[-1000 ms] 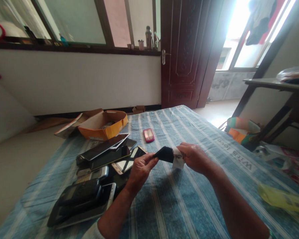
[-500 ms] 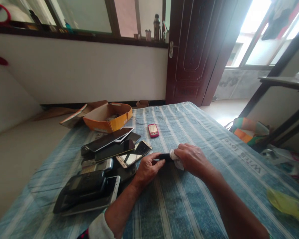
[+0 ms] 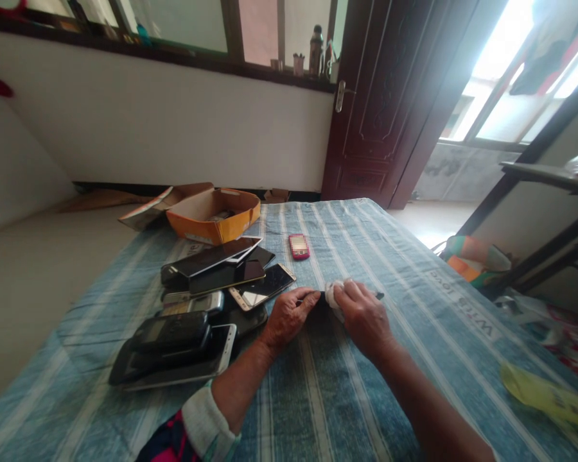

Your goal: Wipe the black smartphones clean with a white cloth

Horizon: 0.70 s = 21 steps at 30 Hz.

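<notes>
1. Your left hand (image 3: 291,316) grips one end of the dark, flat device (image 3: 322,298), seen nearly edge-on.
2. Your right hand (image 3: 365,316) clasps white cloth (image 3: 334,296) against it, a dark tip poking out beyond!
3. There it is, over the striped cover (image 3: 349,234), pink phone (image 3: 299,246) ahead, piled phones (image 3: 227,278) leftward.

left hand (image 3: 289,316) pinches near the curled right hand (image 3: 364,316).
</notes>
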Motion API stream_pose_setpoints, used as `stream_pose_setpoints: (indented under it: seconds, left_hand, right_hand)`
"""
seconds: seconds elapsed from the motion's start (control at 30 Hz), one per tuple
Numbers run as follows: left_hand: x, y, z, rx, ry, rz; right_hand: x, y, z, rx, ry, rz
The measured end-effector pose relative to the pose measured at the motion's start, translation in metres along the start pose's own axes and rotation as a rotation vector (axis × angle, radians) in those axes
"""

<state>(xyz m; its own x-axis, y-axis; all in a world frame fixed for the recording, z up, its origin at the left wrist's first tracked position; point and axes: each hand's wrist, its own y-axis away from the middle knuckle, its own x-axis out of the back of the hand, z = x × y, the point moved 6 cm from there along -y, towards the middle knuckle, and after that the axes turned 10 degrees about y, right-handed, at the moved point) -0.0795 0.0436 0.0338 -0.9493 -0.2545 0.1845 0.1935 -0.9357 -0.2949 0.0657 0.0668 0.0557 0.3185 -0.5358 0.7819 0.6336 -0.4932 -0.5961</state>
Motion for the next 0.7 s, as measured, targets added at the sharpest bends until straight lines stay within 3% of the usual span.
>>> stream_pose_setpoints:
  seconds: [0.23, 0.53, 0.7]
  left_hand:
    - [-0.001, -0.001, -0.002, -0.01, -0.004, 0.015]
    - [-0.001, -0.001, -0.004, 0.013, -0.056, 0.026]
    - [-0.002, 0.001, -0.004, 0.033, -0.036, 0.009]
  right_hand:
    - [-0.006, 0.003, -0.016, 0.017, -0.101, 0.151]
    - [-0.012, 0.014, 0.016, -0.042, -0.117, 0.207]
    - [-0.014, 0.015, 0.02, -0.06, -0.114, 0.225]
